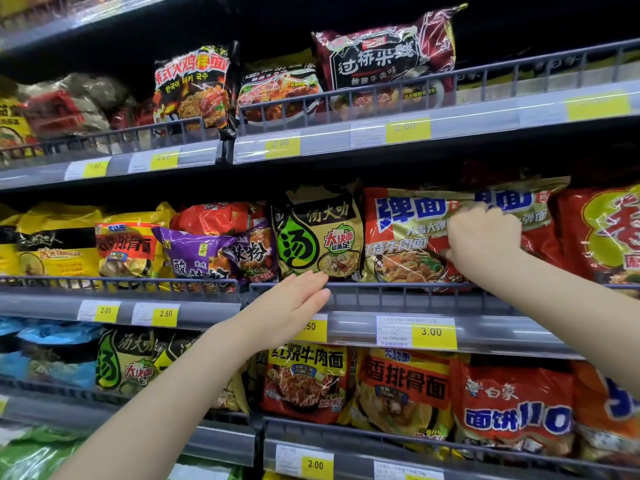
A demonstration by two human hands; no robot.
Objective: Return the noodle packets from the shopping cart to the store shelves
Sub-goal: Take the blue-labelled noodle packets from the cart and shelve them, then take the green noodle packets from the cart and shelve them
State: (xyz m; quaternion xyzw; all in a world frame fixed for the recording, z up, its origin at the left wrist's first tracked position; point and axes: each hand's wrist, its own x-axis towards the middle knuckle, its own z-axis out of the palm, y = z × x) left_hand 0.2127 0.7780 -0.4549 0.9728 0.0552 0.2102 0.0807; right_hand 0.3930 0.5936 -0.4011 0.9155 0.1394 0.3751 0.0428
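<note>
A supermarket shelving unit fills the view, with four tiers of instant noodle packets behind low grey wire rails and yellow price tags along each shelf edge. The middle shelf (398,308) is where the work is happening. No shopping cart is in view, so how many packets are left to return cannot be told.

On this shelf, right of centre, stands a red and gold noodle packet (405,237) with large blue characters, upright behind the rail and touching a dark packet with a green drop emblem (317,233) on its left. A second packet of the same red and gold design appears to overlap it on the right. Farther left on the shelf are purple, red and yellow packets.

The person's right hand (483,239) reaches across the rail and rests on the face of the red and gold packet, fingers (460,216) curled and gripping its front near the upper right edge. This packet looks seated or nearly seated in its row, so this one return seems close to done, with only the release and perhaps a small straightening left.

The left hand (294,303) hovers just in front of the rail, below the green-emblem packet, palm flat, fingers spread and loose, holding nothing.
</note>
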